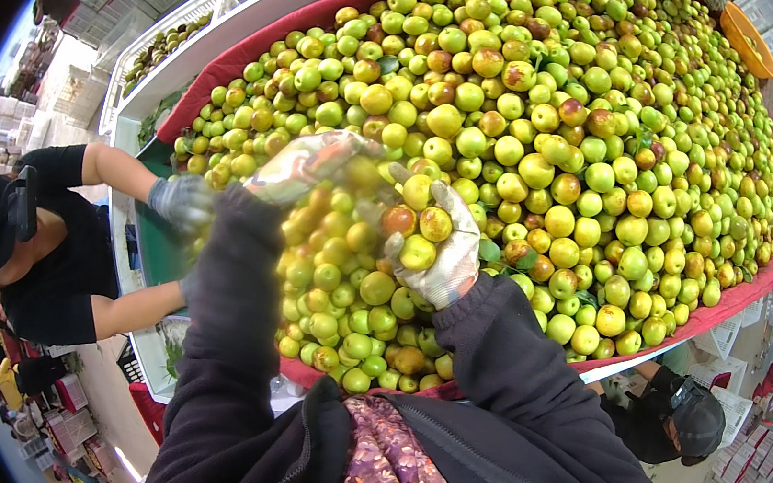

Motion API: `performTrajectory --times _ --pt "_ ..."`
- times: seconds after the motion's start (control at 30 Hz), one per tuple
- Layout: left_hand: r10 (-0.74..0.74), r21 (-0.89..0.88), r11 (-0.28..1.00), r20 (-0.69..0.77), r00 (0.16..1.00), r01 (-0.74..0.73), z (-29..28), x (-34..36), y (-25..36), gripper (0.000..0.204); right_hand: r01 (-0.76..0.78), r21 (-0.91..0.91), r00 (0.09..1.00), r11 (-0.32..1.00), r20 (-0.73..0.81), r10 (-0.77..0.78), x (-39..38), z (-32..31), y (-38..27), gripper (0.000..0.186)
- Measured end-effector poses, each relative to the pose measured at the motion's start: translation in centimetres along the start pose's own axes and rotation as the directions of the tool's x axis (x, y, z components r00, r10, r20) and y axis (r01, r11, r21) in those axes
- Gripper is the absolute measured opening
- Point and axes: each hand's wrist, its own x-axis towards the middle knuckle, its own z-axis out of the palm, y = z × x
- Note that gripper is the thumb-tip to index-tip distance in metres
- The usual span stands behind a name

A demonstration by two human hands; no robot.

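Note:
A big heap of green jujubes [537, 170], many with reddish-brown patches, lies in front of me. My right hand [453, 256], in a white glove, is cupped around several jujubes [418, 252], with its fingers curled about them. To its left, my left hand [304, 166] wears a pale patterned glove and reaches over the heap. Motion smears it, and a blurred jujube [362, 175] shows by its fingertips; whether it is gripped I cannot make out. The jujubes under my left forearm are also blurred.
Red cloth [235, 64] lines the sorting table's edge. An orange basket [749, 42] sits at the far right. A co-worker's gloved hand [181, 202] is at the left end, beside a green surface [153, 237]. Another person [664, 420] is at the right. A white crate [164, 50] stands far left.

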Motion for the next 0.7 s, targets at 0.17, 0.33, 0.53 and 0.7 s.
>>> performTrajectory --times 0.17,0.33,0.53,0.7 --pt "-0.149 -0.463 0.885 -0.185 0.971 0.048 2.6 7.8 4.5 0.041 -0.123 -0.009 0.982 0.992 0.146 0.123 -0.2 -0.1 -0.3 0.049" --pt "0.349 0.623 0.757 -0.128 0.928 -0.199 5.6 13.6 2.9 0.055 -0.068 0.1 0.907 0.993 0.42 0.02 -0.1 -0.3 -0.8 0.056" --pt "0.556 0.718 0.635 -0.167 0.814 -0.287 9.3 11.5 2.0 0.046 -0.112 -0.012 0.877 0.994 0.469 0.104 -0.5 -0.4 -1.3 0.055" --pt "0.426 0.71 0.7 -0.503 0.752 0.078 2.5 1.8 -2.4 0.028 -0.076 0.021 0.964 0.997 0.258 0.068 -0.2 -0.3 -0.9 0.056"
